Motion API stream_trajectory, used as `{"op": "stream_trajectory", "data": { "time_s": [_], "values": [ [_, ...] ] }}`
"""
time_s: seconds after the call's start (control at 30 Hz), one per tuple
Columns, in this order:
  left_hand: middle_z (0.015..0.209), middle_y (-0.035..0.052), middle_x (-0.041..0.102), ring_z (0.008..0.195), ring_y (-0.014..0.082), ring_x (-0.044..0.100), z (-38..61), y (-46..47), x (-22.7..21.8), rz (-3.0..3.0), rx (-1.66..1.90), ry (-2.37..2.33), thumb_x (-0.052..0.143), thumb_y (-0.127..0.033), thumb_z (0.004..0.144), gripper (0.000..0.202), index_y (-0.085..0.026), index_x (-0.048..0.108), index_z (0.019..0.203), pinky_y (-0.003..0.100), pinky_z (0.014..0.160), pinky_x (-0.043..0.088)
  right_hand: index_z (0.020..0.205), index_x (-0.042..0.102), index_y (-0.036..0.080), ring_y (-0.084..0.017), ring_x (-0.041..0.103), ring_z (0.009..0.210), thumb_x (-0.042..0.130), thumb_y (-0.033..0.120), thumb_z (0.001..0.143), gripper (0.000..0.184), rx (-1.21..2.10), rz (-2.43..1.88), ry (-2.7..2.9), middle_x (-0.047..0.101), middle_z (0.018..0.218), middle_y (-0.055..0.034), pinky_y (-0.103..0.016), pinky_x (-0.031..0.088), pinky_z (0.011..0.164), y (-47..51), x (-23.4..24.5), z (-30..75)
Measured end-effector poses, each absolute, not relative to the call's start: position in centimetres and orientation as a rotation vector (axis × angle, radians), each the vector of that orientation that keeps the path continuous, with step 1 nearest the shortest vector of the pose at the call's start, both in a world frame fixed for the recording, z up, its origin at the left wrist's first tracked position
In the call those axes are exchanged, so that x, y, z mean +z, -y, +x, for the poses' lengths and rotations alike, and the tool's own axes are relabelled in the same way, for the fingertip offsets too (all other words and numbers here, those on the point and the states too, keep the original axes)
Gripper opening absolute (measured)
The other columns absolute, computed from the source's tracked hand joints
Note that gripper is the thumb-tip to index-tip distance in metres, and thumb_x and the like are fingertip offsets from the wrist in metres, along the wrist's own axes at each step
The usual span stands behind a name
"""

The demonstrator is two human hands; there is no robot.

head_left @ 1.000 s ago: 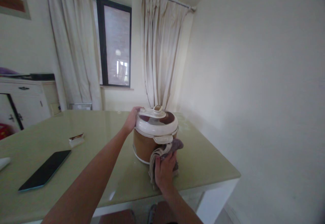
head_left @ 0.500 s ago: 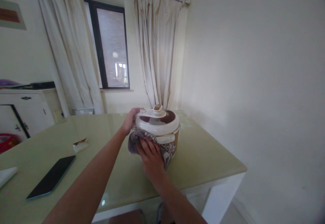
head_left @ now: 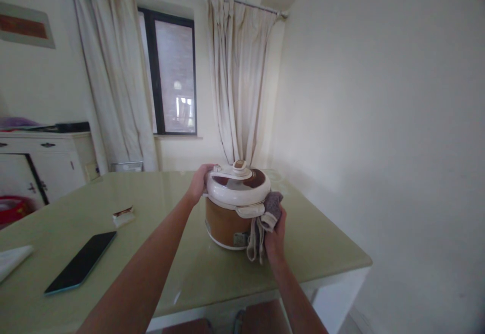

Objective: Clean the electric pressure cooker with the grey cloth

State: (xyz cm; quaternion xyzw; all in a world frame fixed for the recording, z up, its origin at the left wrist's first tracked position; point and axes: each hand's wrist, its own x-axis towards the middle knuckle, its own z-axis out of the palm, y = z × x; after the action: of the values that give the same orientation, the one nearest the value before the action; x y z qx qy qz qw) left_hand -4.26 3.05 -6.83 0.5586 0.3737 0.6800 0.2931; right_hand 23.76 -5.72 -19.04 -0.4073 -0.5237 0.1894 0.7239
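An electric pressure cooker with a white and brown lid and a golden-brown body stands upright on the green-topped table. My left hand is wrapped round the left side of its lid, at the handle; some of its fingers are hidden behind it. On the cooker's right side, my right hand grips a grey patterned cloth, which presses against the body and hangs down below the lid's rim.
On the table's left lie a black phone, a small packet and a white object cut off by the frame. A wall rises on the right. Brown seats show beneath the near edge.
My right hand has carried the cloth from the cooker's front round to its right side, uncovering the front panel. My left hand stays at the lid. The view has shifted slightly.
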Motion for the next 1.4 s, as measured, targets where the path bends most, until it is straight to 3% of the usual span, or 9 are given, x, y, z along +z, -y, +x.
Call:
{"op": "stream_trajectory", "data": {
  "time_s": [0.1, 0.2, 0.3, 0.47, 0.8, 0.93, 1.1, 1.27, 1.4],
  "values": [
    [0.121, 0.0093, 0.079, 0.124, 0.0311, 0.065, -4.4, -3.3, -7.1, 1.498, 1.825, -0.999, 0.054, -0.065, 0.089, 0.053, -0.02, 0.078, 0.105, 0.047, 0.119, 0.042, 0.137, 0.06, 0.029, -0.029, 0.064, 0.121, 0.054, 0.042, 0.099, 0.042, 0.458, -0.807, 1.229, 0.067, 0.13, -0.0089, -0.054, 0.054, 0.106, 5.8, -14.9, 25.6],
    [0.12, 0.0094, 0.079, 0.121, 0.031, 0.066, -4.4, -3.4, -7.1, 1.48, 1.817, -1.021, 0.052, -0.065, 0.091, 0.054, -0.02, 0.078, 0.106, 0.048, 0.118, 0.043, 0.123, 0.071, 0.028, -0.03, 0.057, 0.127, 0.058, 0.036, 0.096, 0.031, 0.25, -0.779, 1.569, 0.063, 0.133, -0.0098, -0.052, 0.047, 0.112, 8.3, -11.9, 25.9],
    [0.121, 0.0092, 0.078, 0.122, 0.0304, 0.065, -4.4, -3.4, -7.1, 1.501, 1.836, -1.043, 0.051, -0.064, 0.093, 0.053, -0.02, 0.078, 0.106, 0.047, 0.118, 0.042, 0.124, 0.074, 0.03, -0.033, 0.051, 0.127, 0.068, 0.029, 0.09, 0.035, -0.047, -0.869, 1.897, 0.062, 0.133, -0.0091, -0.054, 0.041, 0.111, 11.2, -10.0, 23.8],
    [0.124, 0.0096, 0.078, 0.126, 0.0312, 0.064, -4.8, -3.4, -7.1, 1.54, 1.811, -1.051, 0.05, -0.067, 0.094, 0.055, -0.021, 0.078, 0.107, 0.049, 0.118, 0.043, 0.122, 0.074, 0.031, -0.033, 0.055, 0.114, 0.078, 0.033, 0.083, 0.039, -0.283, -0.927, 2.098, 0.066, 0.118, -0.0087, -0.051, 0.04, 0.099, 12.0, -8.1, 20.8],
    [0.123, 0.01, 0.077, 0.123, 0.0299, 0.065, -4.8, -4.2, -7.7, 1.576, 1.828, -1.055, 0.047, -0.065, 0.097, 0.055, -0.021, 0.076, 0.11, 0.048, 0.117, 0.044, 0.117, 0.07, 0.022, -0.029, 0.062, 0.102, 0.06, 0.029, 0.094, 0.027, -0.077, -0.92, 1.774, 0.072, 0.107, -0.0089, -0.045, 0.049, 0.092, 9.0, -9.8, 27.6],
    [0.122, 0.0102, 0.077, 0.123, 0.0298, 0.065, -4.9, -4.4, -7.8, 1.579, 1.838, -1.071, 0.05, -0.065, 0.096, 0.054, -0.02, 0.076, 0.109, 0.049, 0.118, 0.044, 0.123, 0.072, 0.025, -0.031, 0.057, 0.113, 0.071, 0.029, 0.087, 0.037, -0.203, -0.893, 1.943, 0.068, 0.117, -0.0091, -0.048, 0.045, 0.101, 10.5, -9.0, 24.3],
    [0.127, 0.0106, 0.076, 0.125, 0.03, 0.064, -5.1, -4.4, -7.9, 1.595, 1.815, -1.074, 0.047, -0.067, 0.097, 0.056, -0.021, 0.076, 0.111, 0.049, 0.114, 0.048, 0.12, 0.075, 0.028, -0.03, 0.057, 0.109, 0.081, 0.037, 0.084, 0.037, -0.281, -0.796, 2.194, 0.07, 0.109, -0.0073, -0.047, 0.045, 0.099, 11.2, -6.7, 20.3],
    [0.128, 0.0103, 0.076, 0.127, 0.0308, 0.063, -5.1, -4.2, -7.9, 1.597, 1.797, -1.066, 0.046, -0.069, 0.097, 0.057, -0.022, 0.076, 0.111, 0.05, 0.117, 0.045, 0.121, 0.074, 0.023, -0.028, 0.061, 0.106, 0.07, 0.033, 0.093, 0.03, -0.069, -0.815, 1.877, 0.072, 0.111, -0.0093, -0.044, 0.049, 0.097, 9.0, -8.1, 23.7],
    [0.125, 0.0096, 0.076, 0.125, 0.0294, 0.063, -4.7, -3.9, -7.7, 1.618, 1.841, -1.063, 0.048, -0.067, 0.097, 0.054, -0.022, 0.076, 0.109, 0.047, 0.12, 0.041, 0.116, 0.073, 0.02, -0.027, 0.066, 0.1, 0.064, 0.046, 0.097, 0.034, 0.192, -0.919, 1.521, 0.076, 0.109, -0.0092, -0.043, 0.053, 0.093, 6.1, -8.8, 28.4]
  ]
}}
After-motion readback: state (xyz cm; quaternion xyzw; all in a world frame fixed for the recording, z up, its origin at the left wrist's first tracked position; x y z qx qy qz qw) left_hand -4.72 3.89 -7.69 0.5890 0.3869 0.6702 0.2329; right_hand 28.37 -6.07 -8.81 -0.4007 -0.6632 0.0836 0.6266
